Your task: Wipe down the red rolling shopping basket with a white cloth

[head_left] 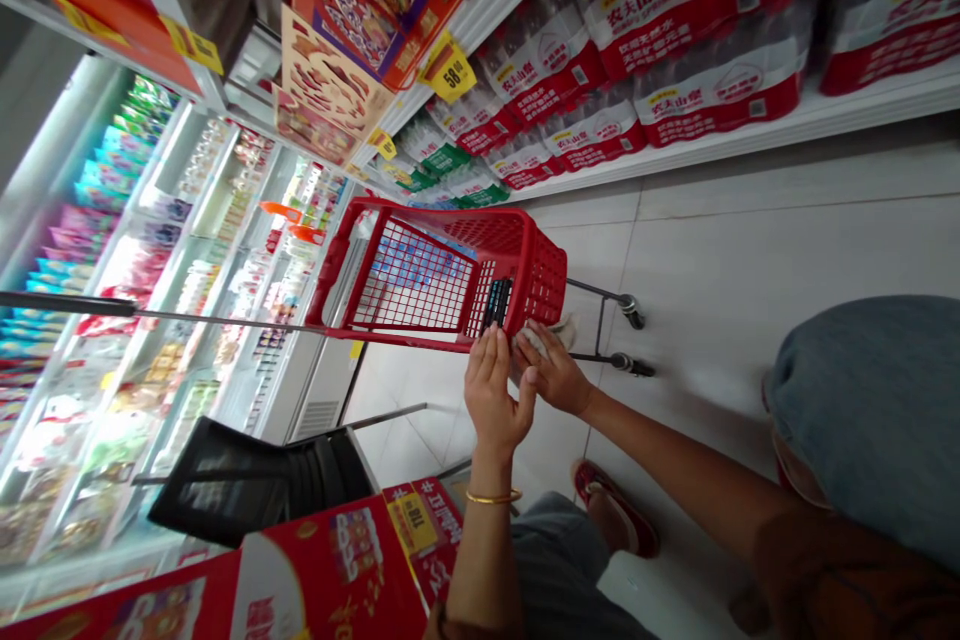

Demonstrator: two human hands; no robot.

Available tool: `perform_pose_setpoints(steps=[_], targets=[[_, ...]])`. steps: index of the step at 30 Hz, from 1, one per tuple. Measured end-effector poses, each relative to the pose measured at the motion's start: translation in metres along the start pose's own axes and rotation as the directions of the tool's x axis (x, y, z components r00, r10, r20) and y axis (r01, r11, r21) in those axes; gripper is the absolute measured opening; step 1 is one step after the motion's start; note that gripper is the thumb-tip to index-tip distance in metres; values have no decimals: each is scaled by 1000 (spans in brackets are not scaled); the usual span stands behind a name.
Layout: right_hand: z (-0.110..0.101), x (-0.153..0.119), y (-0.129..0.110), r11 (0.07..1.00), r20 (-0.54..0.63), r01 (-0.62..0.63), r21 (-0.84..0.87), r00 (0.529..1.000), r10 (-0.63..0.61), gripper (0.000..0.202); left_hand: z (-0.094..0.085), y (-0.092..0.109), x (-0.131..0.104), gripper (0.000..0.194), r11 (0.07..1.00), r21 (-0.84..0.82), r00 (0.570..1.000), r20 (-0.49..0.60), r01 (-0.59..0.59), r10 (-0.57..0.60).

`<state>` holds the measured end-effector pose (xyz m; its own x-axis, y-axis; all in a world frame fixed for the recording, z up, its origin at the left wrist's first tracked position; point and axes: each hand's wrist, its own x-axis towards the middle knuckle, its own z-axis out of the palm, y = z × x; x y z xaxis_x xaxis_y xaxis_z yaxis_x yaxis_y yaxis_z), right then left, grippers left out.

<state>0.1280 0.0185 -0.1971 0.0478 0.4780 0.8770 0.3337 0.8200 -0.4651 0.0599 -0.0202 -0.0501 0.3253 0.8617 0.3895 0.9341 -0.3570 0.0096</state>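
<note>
The whole view is turned sideways. My left hand (pixel 491 385), with a gold bracelet (pixel 493 497) on its wrist, reaches to the lower edge of a red shopping cart (pixel 544 270). Its fingers are stretched out side by side, the tips at the cart's rim. Close beside it, my right hand (pixel 553 372) has its fingers extended and slightly apart over a pale, crumpled item (pixel 562 330) at the cart's corner. Whether it touches that item, I cannot tell. Inside the cart's mesh lies a dark item (pixel 496 305), and bluish packs (pixel 401 260) show through the grid.
Red-wrapped water packs (pixel 555 50) line a low shelf along the top. A lit display fridge (pixel 225 250) fills the left. Red cartons (pixel 322 570) and a black tray-like thing (pixel 240 475) stand at lower left. A thin rod (pixel 225 320) crosses toward the cart. Pale tiles (pixel 720 250) cover the floor.
</note>
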Motion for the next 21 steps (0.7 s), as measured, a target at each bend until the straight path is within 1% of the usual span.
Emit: perform_pose_setpoints(steps=[6,13,17,21], targets=[[-3,-13,8,996,66,48,-72,997,-43,34,1,-1,0,59,999,47,1000,22,-16,15],[-3,-17,13,998,100,40,-44,994,-35,36,4,-3,-2,60,997,69,1000,19,-24,23],[-5,-18,16,996,135,44,-74,990,-34,38,6,-6,-2,63,992,112,999,10,-54,53],[-8,-19,18,996,164,18,-86,986,-4,40,6,-8,-1,65,989,137,998,19,-54,52]])
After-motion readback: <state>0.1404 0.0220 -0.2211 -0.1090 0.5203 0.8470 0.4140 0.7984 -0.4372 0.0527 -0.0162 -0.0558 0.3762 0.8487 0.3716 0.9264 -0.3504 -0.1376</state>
